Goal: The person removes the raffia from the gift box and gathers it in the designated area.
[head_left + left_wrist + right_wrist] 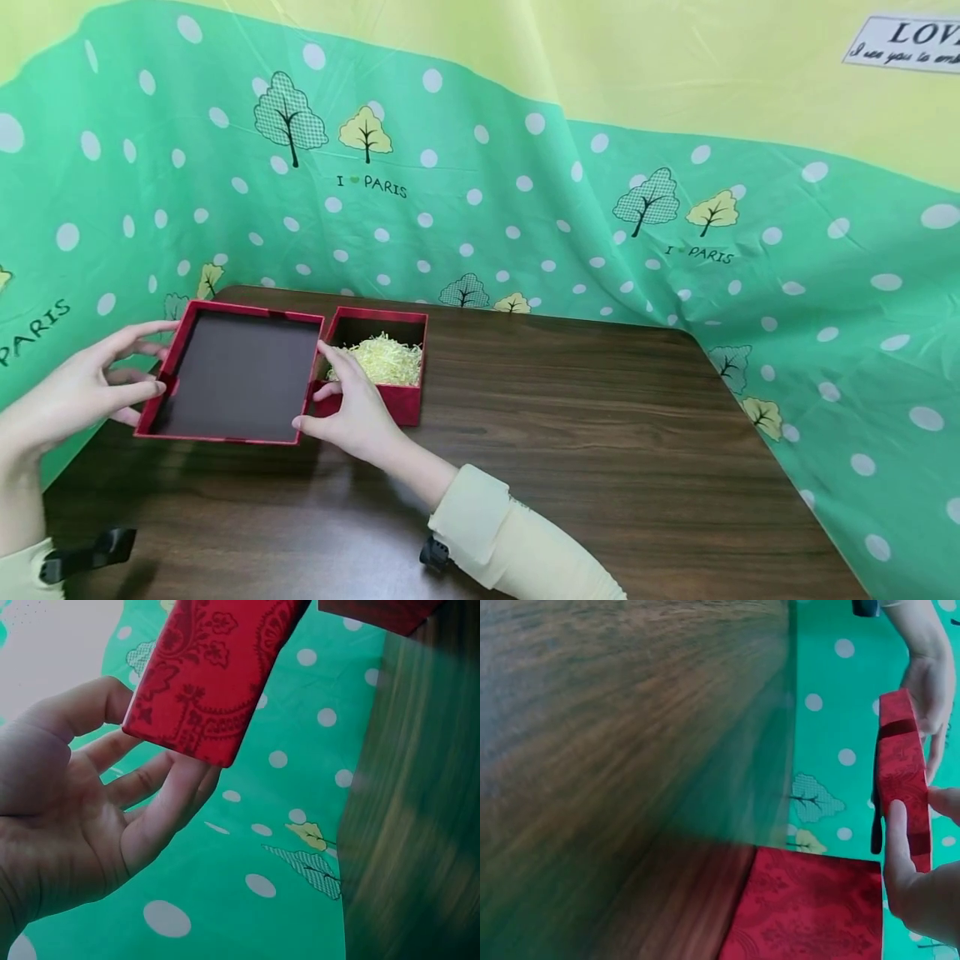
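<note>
A red patterned box lid (240, 375) is tilted up at the left of the table, its dark inside showing in the head view. My left hand (82, 387) grips its left edge, thumb on the near face. On the opposite edge, my right hand (360, 417) pinches the lid between thumb and fingers. The left wrist view shows the lid's side (202, 682) between my thumb and fingers. Just right of the lid stands the uncovered red box (405, 407), filled with pale yellow shredded paper (386, 358). Its outer wall (802, 900) also shows in the right wrist view.
The dark wooden table (585, 433) stretches away to the right. A green and yellow cloth (480, 208) with trees and white dots hangs behind it and along its sides. Black straps (90, 557) sit near both wrists.
</note>
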`<state>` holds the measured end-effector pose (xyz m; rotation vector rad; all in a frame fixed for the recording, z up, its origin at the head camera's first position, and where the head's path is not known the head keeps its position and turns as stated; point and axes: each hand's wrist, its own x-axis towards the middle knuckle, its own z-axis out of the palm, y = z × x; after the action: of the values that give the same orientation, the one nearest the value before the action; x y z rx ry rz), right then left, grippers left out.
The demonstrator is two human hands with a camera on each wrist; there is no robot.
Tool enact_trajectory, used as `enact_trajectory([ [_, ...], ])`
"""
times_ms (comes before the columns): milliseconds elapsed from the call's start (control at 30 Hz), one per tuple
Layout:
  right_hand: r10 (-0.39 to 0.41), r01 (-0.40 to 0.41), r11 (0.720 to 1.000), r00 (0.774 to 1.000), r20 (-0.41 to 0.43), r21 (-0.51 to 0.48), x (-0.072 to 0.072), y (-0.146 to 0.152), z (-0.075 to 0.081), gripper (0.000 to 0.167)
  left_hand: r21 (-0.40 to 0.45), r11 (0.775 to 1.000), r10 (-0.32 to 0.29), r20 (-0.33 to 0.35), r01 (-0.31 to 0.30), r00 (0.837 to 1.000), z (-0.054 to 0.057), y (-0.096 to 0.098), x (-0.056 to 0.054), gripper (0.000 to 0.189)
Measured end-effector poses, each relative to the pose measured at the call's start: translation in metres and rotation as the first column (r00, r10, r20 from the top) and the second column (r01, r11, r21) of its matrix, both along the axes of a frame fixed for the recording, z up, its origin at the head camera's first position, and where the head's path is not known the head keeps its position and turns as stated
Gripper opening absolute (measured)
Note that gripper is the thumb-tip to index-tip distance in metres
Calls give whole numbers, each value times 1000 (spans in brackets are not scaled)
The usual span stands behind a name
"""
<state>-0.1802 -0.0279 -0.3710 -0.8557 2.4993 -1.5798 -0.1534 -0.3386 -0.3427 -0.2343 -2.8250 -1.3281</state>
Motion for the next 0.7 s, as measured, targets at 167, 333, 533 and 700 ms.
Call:
enact_trajectory([
  [167, 8, -8, 1000, 1000, 11, 28, 3, -7, -6, 92, 1, 1000, -5, 23, 5, 1000, -4, -3, 2, 74],
  [333, 28, -27, 998, 1000, -14, 49, 3, -14, -11, 92, -23, 1000, 3, 52, -2, 999, -6, -7, 4, 76],
  [533, 16, -14, 996, 1000, -18, 91, 3, -22, -15, 92, -24, 1000, 4, 79, -2, 997, -11, -14, 3, 77],
  [700, 15, -10, 991, 999, -35, 137, 1, -30, -18, 91, 9, 1000, -10, 107, 9, 994, -20, -25, 0, 77],
])
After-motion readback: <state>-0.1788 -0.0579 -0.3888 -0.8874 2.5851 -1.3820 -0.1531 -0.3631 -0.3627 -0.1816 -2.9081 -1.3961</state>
